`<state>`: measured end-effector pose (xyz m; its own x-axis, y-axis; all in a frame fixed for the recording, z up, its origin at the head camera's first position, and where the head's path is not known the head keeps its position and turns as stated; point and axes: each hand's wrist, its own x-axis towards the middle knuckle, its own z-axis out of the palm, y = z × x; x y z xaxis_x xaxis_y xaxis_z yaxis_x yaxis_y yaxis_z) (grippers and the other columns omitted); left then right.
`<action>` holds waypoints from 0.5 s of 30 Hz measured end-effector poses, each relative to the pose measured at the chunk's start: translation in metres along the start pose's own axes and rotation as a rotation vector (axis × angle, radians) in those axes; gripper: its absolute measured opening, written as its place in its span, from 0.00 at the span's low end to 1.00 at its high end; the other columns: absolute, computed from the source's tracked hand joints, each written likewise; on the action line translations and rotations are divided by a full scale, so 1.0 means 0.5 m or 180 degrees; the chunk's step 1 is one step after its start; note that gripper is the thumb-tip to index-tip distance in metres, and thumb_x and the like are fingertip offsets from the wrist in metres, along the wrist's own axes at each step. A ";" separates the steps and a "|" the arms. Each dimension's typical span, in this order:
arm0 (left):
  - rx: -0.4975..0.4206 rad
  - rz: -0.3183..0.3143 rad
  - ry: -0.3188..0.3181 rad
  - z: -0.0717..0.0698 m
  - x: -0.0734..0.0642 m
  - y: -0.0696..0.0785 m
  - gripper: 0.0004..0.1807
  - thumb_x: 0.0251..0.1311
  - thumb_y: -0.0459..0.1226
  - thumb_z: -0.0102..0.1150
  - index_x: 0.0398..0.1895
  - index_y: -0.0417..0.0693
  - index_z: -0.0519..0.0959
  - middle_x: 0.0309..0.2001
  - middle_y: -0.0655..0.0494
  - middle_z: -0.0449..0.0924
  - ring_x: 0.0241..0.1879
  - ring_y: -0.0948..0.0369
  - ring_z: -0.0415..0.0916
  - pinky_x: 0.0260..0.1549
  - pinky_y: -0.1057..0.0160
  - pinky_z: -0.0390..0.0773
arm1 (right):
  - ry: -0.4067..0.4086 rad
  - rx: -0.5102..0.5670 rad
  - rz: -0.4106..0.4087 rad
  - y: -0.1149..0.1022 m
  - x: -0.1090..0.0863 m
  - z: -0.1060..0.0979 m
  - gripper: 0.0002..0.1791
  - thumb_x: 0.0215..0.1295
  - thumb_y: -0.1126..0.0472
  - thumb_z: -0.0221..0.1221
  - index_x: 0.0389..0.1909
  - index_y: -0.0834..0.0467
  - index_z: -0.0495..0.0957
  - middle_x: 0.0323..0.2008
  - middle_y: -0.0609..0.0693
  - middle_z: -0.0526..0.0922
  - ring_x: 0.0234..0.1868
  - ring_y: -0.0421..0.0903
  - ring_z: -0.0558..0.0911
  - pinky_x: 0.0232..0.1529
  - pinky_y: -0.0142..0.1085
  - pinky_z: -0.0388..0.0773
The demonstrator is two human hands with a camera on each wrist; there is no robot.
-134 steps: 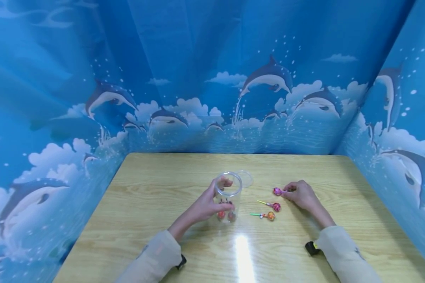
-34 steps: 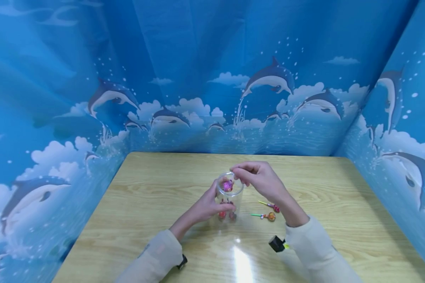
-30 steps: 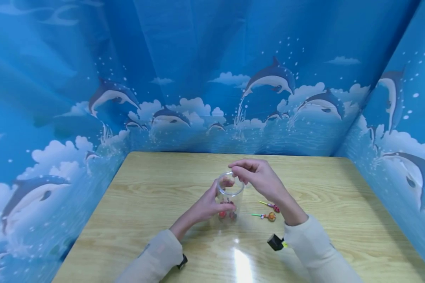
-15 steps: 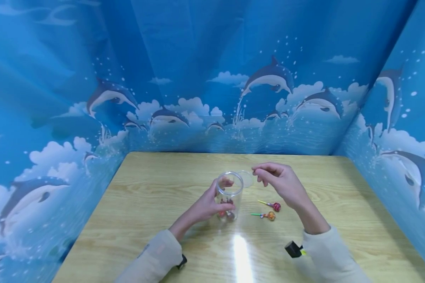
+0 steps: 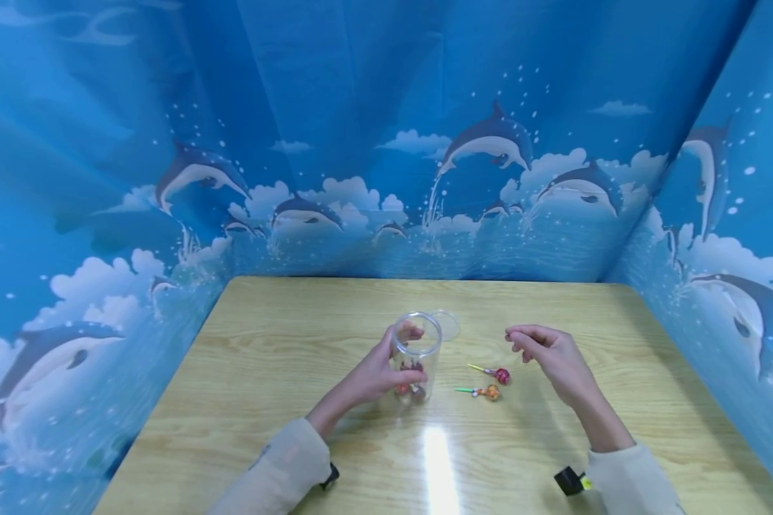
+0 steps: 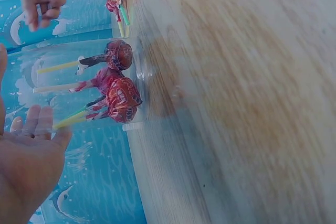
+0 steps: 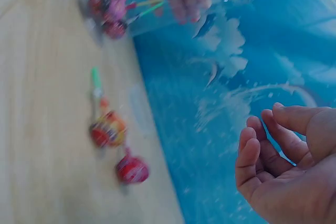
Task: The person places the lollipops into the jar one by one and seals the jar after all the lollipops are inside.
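A clear plastic jar [image 5: 428,368] stands uncapped on the table, with several wrapped lollipops [image 6: 123,98] at its bottom, sticks pointing up. My left hand [image 5: 376,368] holds the jar from the left, thumb on the near side and fingers round the far side. My right hand [image 5: 550,357] hovers above the table to the right, fingers loosely bent, holding nothing. Two lollipops lie between jar and right hand: one dark red with a yellow stick [image 5: 502,376], and nearer, an orange one with a green stick [image 5: 492,392].
A round clear lid [image 5: 447,325] lies just behind the jar on the wood-patterned table [image 5: 283,336]. Blue curtains with dolphins [image 5: 361,143] enclose the table's back and sides. Each sleeve carries a small black device [image 5: 568,481] at the wrist.
My right hand carried the purple lollipop from the table to the jar's mouth and let it drop inside. It has since moved back right. The left hand stays on the jar.
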<state>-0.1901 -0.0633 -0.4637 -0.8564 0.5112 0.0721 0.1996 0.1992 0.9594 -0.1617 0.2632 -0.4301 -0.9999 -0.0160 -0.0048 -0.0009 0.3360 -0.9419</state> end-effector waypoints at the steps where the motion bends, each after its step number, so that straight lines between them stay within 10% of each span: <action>1: 0.0000 -0.0006 0.0003 0.000 -0.001 0.000 0.47 0.55 0.37 0.78 0.75 0.51 0.61 0.72 0.50 0.69 0.73 0.42 0.62 0.74 0.34 0.49 | 0.0011 -0.0011 0.0034 0.009 0.000 -0.002 0.25 0.76 0.50 0.61 0.58 0.68 0.80 0.37 0.45 0.84 0.36 0.43 0.79 0.41 0.36 0.80; 7: -0.0026 -0.0014 0.0013 0.000 0.000 -0.005 0.45 0.57 0.36 0.77 0.75 0.54 0.61 0.72 0.50 0.69 0.73 0.41 0.62 0.73 0.32 0.50 | -0.0065 -0.0103 0.0224 0.057 0.001 -0.011 0.30 0.75 0.46 0.61 0.62 0.68 0.77 0.46 0.54 0.85 0.44 0.50 0.80 0.46 0.38 0.81; 15: -0.0056 -0.0028 0.0011 0.001 0.000 -0.001 0.46 0.56 0.34 0.77 0.74 0.54 0.61 0.72 0.49 0.69 0.73 0.41 0.62 0.74 0.34 0.50 | -0.0197 -0.0193 0.0165 0.110 0.012 -0.009 0.25 0.75 0.53 0.61 0.62 0.67 0.79 0.61 0.61 0.81 0.55 0.33 0.79 0.53 0.27 0.77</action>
<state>-0.1899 -0.0631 -0.4641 -0.8597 0.5067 0.0646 0.1838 0.1890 0.9646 -0.1680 0.2858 -0.4802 -0.9956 -0.0547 -0.0755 0.0480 0.3944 -0.9177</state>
